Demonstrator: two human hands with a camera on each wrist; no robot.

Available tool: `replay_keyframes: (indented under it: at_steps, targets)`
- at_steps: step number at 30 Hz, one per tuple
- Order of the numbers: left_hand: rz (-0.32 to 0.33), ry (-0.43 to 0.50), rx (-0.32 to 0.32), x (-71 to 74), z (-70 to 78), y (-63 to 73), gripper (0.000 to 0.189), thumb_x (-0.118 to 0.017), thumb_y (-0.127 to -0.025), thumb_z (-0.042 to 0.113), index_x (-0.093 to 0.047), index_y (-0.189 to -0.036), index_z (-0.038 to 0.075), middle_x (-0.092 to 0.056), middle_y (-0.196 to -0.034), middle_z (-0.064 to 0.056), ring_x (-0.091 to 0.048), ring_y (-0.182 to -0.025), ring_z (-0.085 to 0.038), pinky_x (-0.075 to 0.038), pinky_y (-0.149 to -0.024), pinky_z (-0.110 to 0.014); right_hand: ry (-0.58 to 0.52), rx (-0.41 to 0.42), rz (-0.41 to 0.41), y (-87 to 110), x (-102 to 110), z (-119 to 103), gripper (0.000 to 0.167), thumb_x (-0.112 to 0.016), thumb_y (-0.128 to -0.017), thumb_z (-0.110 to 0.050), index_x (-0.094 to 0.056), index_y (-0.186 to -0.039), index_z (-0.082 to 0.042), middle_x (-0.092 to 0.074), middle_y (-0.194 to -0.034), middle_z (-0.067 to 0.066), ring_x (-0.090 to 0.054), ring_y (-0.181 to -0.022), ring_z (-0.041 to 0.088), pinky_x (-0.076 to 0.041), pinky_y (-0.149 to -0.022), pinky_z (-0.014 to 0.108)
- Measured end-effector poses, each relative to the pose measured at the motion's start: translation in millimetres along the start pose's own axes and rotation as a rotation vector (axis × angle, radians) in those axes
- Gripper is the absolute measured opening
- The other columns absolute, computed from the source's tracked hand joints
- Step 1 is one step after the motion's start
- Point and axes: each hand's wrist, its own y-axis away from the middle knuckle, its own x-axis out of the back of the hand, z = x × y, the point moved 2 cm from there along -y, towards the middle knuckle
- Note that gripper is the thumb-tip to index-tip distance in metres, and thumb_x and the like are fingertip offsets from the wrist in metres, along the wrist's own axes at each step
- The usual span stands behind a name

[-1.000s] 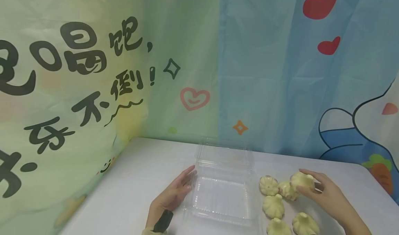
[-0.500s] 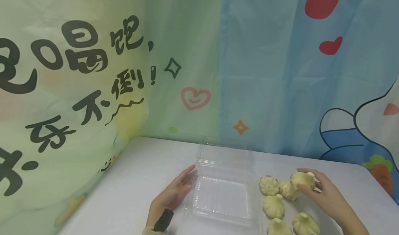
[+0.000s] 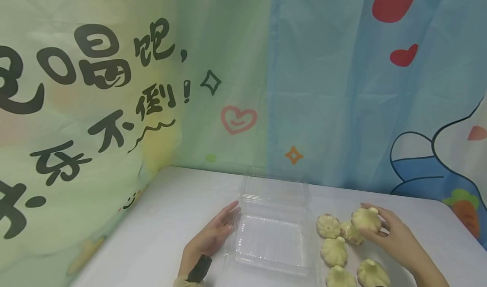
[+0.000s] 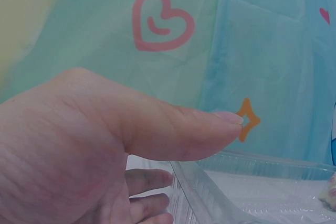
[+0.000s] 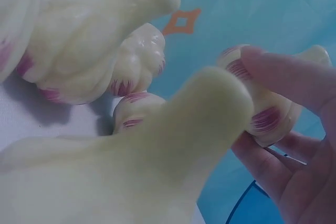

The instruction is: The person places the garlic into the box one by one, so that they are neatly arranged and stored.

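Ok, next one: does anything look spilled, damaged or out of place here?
Nothing plainly odd stands out. The clear container sits open and looks intact, with the left hand at its side; the right hand holds one garlic bulb. The loose bulbs lie turned different ways, but none looks visibly broken.

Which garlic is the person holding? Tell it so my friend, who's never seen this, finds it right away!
In the head view, find the white table, then the clear open box. Right of the box lie pale garlic bulbs, with the right hand beside the back ones. The held garlic is the only one gripped by a hand.
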Motion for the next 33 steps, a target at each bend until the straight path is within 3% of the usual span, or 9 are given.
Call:
replay_keyframes:
  at_steps: [7, 12, 18, 26, 33]
  targets:
    - [0.014, -0.011, 0.007, 1.6, -1.8, -0.5, 0.077, -0.054, -0.091, 0.009, -0.008, -0.153, 0.01, 0.0, -0.16, -0.017, 0.005, -0.148, -0.033, 0.0, -0.121, -0.046, 0.043, -0.023, -0.01, -2.5, 1, -3, 0.09, -0.061, -0.087, -0.049, -0.016, -0.15, -0.002, -0.021, -0.145, 0.04, -0.039, -0.12, 0.06, -0.052, -0.088, 0.055]
    - [0.013, -0.016, 0.008, 2.6, -2.9, -1.0, 0.077, -0.055, -0.092, 0.011, -0.009, -0.153, 0.011, -0.001, -0.16, -0.017, 0.005, -0.148, -0.033, 0.0, -0.121, -0.047, 0.058, -0.047, -0.015, -2.8, 2, -4, 0.09, -0.059, -0.088, -0.052, -0.017, -0.149, 0.001, -0.024, -0.146, 0.037, -0.039, -0.123, 0.057, -0.054, -0.085, 0.053]
    - [0.009, -0.019, 0.002, 3.9, -3.3, -1.5, 0.077, -0.055, -0.092, 0.012, -0.008, -0.153, 0.012, 0.0, -0.16, -0.017, 0.006, -0.148, -0.033, 0.0, -0.121, -0.047, 0.059, -0.037, -0.004, -1.1, 4, -9, 0.09, -0.059, -0.088, -0.051, -0.019, -0.148, 0.003, -0.024, -0.146, 0.037, -0.04, -0.123, 0.056, -0.056, -0.083, 0.049]
    - [-0.004, 0.006, -0.027, 7.1, -2.6, -0.8, 0.075, -0.052, -0.092, 0.007, -0.008, -0.153, 0.011, 0.002, -0.16, -0.019, 0.006, -0.148, -0.034, 0.002, -0.121, -0.047, 0.037, 0.059, 0.063, -2.0, -2, -19, 0.082, -0.064, -0.087, -0.044, -0.029, -0.147, 0.0, -0.03, -0.139, 0.034, -0.04, -0.118, 0.06, -0.058, -0.081, 0.041]
    - [-0.023, -0.009, -0.059, 5.3, -7.1, -2.5, 0.073, -0.049, -0.092, 0.001, -0.009, -0.153, 0.01, 0.0, -0.159, -0.02, 0.004, -0.147, -0.036, 0.002, -0.12, -0.049, 0.031, 0.028, 0.024, 1.3, -3, -23, 0.086, -0.059, -0.09, -0.046, -0.021, -0.149, 0.003, -0.028, -0.141, 0.033, -0.039, -0.121, 0.059, -0.058, -0.081, 0.039]
